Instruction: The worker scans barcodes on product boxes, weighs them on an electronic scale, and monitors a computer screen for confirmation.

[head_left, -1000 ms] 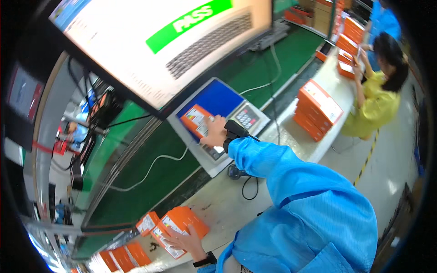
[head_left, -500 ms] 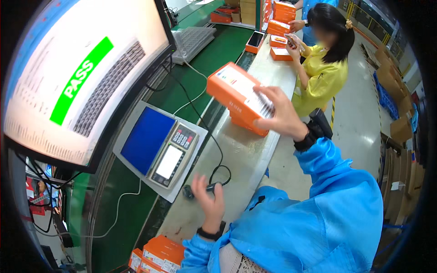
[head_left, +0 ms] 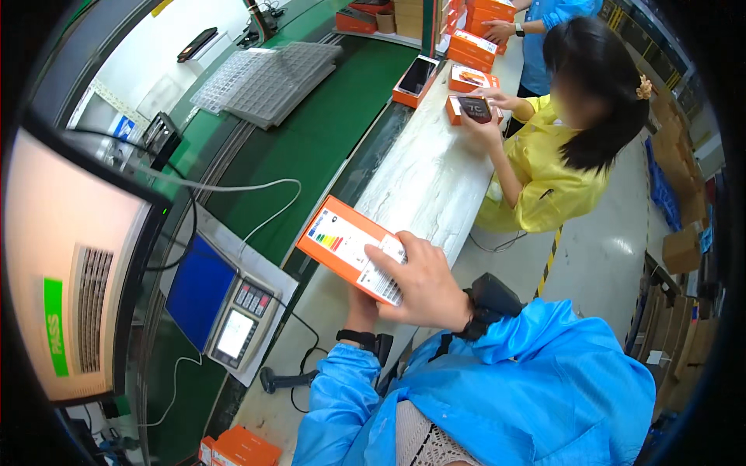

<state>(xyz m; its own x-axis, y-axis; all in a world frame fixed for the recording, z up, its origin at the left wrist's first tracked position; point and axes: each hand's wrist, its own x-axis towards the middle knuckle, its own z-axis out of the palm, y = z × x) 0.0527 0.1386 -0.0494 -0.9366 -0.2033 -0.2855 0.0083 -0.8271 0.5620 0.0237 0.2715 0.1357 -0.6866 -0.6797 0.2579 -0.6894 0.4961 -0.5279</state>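
My right hand (head_left: 423,286) grips an orange and white cardboard box (head_left: 350,242) at its near right end, thumb across the printed label. The box is tilted above the bench, its label face up. Directly under the box's near edge is my left hand (head_left: 361,311); its fingers are hidden behind the box, so I cannot tell how they are set. Left of the hands, a bench scale (head_left: 254,299) with a blue plate lies on a white board. A black handheld scanner (head_left: 286,379) rests on the bench nearer to me.
A large monitor (head_left: 70,264) stands at the left. More orange boxes (head_left: 245,449) lie at the near edge. Clear plastic trays (head_left: 268,81) are on the green surface beyond. A co-worker in yellow (head_left: 536,175) holds a phone-like device at the far right; another wears blue (head_left: 544,43).
My right hand has brought the box nearer and left. My left hand has moved from beside the scanner to under the box. Another orange box below it no longer shows. The view has turned right.
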